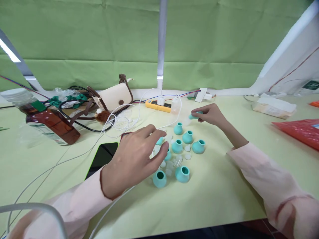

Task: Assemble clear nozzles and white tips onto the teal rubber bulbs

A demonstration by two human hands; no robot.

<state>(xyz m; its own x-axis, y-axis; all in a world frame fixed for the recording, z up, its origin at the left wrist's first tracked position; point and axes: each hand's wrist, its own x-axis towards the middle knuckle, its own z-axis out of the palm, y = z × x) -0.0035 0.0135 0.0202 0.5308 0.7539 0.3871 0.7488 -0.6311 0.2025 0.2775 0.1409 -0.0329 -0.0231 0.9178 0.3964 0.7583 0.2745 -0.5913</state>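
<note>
My right hand (208, 114) is raised over the far side of the group, its fingers pinched on a teal silicone piece (195, 115) that is partly hidden by them. My left hand (139, 152) hovers palm down at the group's left side, thumb and forefinger apart. Several teal bulb-shaped silicone pieces with round open necks stand below and between the hands, among them a near one (182, 174) and a right one (198, 146). Small clear plastic tubes (177, 161) and a white disc (187, 156) lie among them. My left fingers hide some of these parts.
A dark phone (103, 156) lies left of my left hand, with a white cable (82, 153) crossing nearby. Behind are a cream handbag (114, 97), an amber bottle (53, 124) and a yellow power strip (158, 106). A tissue pack (274, 105) and red packaging (299, 132) lie right.
</note>
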